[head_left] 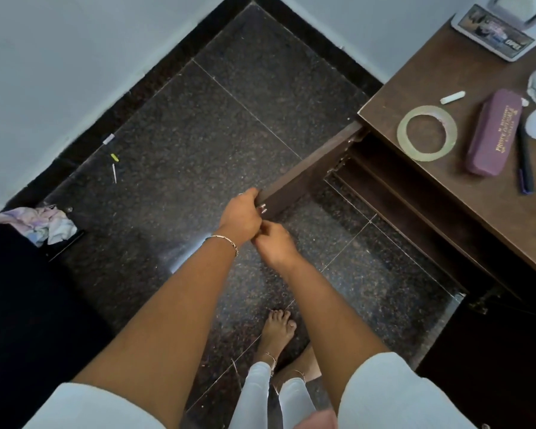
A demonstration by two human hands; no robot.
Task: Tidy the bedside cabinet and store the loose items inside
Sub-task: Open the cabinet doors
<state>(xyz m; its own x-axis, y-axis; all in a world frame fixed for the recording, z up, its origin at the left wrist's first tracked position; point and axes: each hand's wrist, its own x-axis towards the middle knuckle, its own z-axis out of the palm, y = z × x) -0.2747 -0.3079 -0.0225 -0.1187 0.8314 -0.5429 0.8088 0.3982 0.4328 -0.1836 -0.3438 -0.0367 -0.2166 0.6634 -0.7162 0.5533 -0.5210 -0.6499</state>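
Head view shows the left hand [240, 215] clamped on the open cabinet door [304, 178] edge, the right hand [274, 243] pinching near its handle, loose items far right atop the cabinet [464, 193]; yanking might strain the hinge.

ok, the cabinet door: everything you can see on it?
The cabinet door looks like dark brown wood and is swung wide open over the speckled floor, seen nearly edge-on from above. It is hinged at the cabinet's near corner. The left hand grips its free edge; the right hand is just below, by small metal fittings.
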